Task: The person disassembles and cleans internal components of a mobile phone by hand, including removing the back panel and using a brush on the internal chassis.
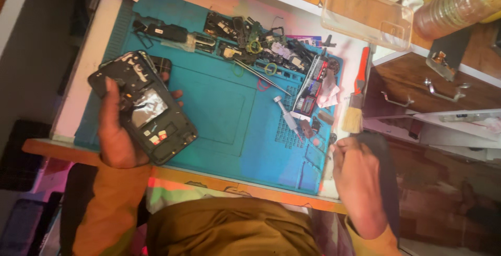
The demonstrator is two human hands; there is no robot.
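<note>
Disassembly looks midway: the left hand (pixel 117 131) is clamped around an opened phone (pixel 143 107) held over the blue mat's (pixel 219 104) left edge, while the right hand (pixel 357 175), fingers curled at the mat's right corner near small parts, probably needs a tool such as the tweezers (pixel 261 77).

1 head view, looking steeply down, close over blue mat (pixel 219 104), slightly blurred.

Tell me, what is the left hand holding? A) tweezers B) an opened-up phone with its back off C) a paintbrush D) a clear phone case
B: the left hand grips the opened-up phone, whose inner parts show, over the blue mat.
</note>
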